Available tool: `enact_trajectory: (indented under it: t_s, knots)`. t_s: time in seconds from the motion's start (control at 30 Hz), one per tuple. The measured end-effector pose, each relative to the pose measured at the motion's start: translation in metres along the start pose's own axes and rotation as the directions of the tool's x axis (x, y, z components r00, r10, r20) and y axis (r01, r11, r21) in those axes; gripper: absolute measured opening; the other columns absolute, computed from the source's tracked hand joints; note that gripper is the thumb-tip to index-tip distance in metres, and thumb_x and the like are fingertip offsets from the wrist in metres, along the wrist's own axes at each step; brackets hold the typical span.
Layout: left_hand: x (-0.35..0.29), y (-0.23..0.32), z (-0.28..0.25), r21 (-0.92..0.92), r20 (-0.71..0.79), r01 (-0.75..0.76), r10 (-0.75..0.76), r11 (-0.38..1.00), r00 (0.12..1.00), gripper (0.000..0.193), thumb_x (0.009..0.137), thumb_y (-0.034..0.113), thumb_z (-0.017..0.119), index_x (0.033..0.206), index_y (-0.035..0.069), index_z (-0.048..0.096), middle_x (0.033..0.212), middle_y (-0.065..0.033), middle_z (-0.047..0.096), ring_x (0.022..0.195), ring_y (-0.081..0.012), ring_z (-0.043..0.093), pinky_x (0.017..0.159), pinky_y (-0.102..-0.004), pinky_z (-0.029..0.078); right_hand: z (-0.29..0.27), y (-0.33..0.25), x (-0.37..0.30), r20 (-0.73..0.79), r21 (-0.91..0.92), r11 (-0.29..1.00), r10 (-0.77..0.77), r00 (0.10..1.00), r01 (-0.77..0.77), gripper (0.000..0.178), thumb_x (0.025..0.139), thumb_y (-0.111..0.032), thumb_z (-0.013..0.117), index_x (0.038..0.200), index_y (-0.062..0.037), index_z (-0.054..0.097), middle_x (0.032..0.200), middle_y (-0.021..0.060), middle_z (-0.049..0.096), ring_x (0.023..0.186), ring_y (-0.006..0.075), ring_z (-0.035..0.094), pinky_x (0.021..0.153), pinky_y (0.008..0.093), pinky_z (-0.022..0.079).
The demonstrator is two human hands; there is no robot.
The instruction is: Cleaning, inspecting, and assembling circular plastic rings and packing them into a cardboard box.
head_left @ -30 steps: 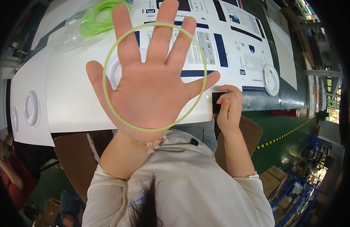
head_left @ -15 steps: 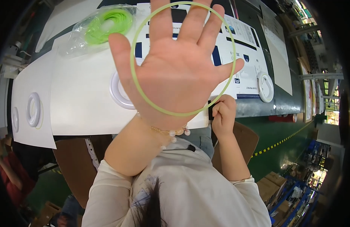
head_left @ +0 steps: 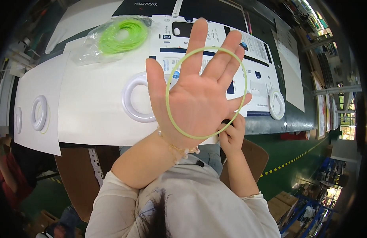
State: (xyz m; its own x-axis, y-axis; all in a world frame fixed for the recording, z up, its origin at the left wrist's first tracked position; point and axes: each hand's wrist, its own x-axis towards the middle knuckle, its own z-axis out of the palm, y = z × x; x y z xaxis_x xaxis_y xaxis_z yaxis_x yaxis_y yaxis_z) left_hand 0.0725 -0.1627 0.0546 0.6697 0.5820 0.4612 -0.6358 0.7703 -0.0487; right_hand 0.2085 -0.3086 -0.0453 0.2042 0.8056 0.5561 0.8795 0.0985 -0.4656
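Note:
My left hand (head_left: 199, 101) is raised over the table, palm up to view, with its fingers spread. Across the palm and fingers shows a thin pale green ring (head_left: 168, 102); what holds it there I cannot tell. A beaded bracelet (head_left: 186, 151) circles that wrist. Lower and to the right, my right hand (head_left: 233, 135) has its fingers curled at a small black object (head_left: 226, 122), mostly hidden. Just left of my left hand a thick white ring (head_left: 130, 97) lies on the white sheet (head_left: 92, 111), partly covered by the hand.
A clear bag of bright green rings (head_left: 108, 39) lies at the back left. More white rings lie on the left sheet (head_left: 39, 112) and at the right on the printed sheet (head_left: 276, 104). Brown chairs (head_left: 74, 174) stand by the table's near edge. Someone's red sleeve (head_left: 13, 170) shows far left.
My left hand and the green ring have moved down and slightly right in view and look smaller. The fingertips now show whole. My right hand stays curled, a little lower.

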Motion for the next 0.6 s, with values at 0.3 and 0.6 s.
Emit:
enact_trajectory:
  t_s: [0.3, 0.6]
  knots:
    - [-0.022, 0.003, -0.005, 0.055, 0.028, 0.018, -0.020, 0.998, 0.999, 0.068, 0.092, 0.071, 0.024, 0.152, 0.044, 0.007, 0.161, -0.0067, -0.011, 0.149, -0.0267, -0.009, 0.106, -0.0732, 0.009, -0.008, -0.026, 0.005, -0.245, 0.190, 0.981, 0.000, 0.969, 0.048, 0.029, 0.068, -0.010, 0.076, 0.094, -0.0138, 0.066, 0.104, 0.0085, 0.060, 0.091, 0.0296, 0.057, 0.078, 0.0394, 0.042]
    - [-0.025, 0.002, -0.005, 0.011, 0.065, 0.018, -0.018, 1.000, 0.998, 0.065, 0.095, 0.065, 0.024, 0.153, 0.041, 0.006, 0.161, -0.0059, -0.013, 0.148, -0.0273, -0.012, 0.109, -0.0702, 0.008, -0.023, -0.070, 0.037, -0.102, -0.040, 0.958, -0.286, 0.953, 0.284, 0.022, 0.066, -0.023, 0.085, 0.086, -0.0254, 0.074, 0.125, 0.0077, 0.046, 0.113, 0.0290, 0.045, 0.091, 0.0398, 0.037]
